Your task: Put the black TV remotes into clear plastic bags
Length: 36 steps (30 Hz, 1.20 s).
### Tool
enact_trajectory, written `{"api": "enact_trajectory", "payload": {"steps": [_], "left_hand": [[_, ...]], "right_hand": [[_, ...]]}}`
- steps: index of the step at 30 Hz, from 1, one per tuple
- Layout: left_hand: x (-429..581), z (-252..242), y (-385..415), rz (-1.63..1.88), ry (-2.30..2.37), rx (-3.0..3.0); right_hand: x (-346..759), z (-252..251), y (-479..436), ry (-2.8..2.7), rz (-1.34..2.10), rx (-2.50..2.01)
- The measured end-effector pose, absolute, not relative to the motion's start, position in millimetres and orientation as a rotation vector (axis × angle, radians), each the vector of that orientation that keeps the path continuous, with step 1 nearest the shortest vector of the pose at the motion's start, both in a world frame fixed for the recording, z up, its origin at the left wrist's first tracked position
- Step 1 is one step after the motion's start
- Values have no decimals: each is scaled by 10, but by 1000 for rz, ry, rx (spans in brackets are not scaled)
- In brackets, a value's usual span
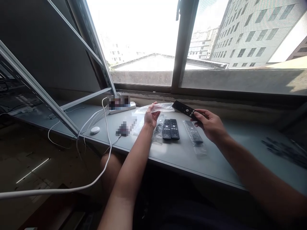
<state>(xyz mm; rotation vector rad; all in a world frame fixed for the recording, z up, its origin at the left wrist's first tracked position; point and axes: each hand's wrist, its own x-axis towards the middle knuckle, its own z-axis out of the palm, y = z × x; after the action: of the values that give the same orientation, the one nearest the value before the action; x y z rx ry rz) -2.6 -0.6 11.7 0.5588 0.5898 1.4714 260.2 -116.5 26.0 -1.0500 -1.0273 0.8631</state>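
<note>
My right hand (211,124) grips a black remote control (184,108) by its near end, and the far end points left toward a clear plastic bag (164,107). That bag is pinched in my left hand (151,116), its mouth close to the remote's tip; whether the tip is inside I cannot tell. Below, two black remotes, a left one (167,129) and a right one (175,129), lie side by side on the table. A bagged remote (194,133) rests under my right hand. More clear bags (139,127) lie beside my left wrist.
The grey table (230,159) runs below a window (144,41). At left are a white power strip (122,107), a round white disc (95,130), white cables (109,134) and a metal frame (48,92). Dark items (283,150) lie at the right.
</note>
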Motion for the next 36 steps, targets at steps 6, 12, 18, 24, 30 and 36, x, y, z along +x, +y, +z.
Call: {"api": "enact_trajectory", "payload": {"steps": [6,12,18,24,30,36], "left_hand": [[-60,61,64,1495,615,536],[-58,30,97,1498,645,548],[-53,33,95,1490,623,568],[-13,41,26,1423,648,734],[59,13,-83,1235,644,1144],[71,-14,-62,1252,680,1192]], "right_hand": [[2721,131,-1171,-848,982,-1029],[2662,125,-1176,-781,1032,-1000],[2651,94,-1171,-816,1034,-988],[2633,54,-1167,-863,1053,-981],[2536,-18,-1166,-890,1090,-972],[2488,-12,-1180,-912,1099,-987]]}}
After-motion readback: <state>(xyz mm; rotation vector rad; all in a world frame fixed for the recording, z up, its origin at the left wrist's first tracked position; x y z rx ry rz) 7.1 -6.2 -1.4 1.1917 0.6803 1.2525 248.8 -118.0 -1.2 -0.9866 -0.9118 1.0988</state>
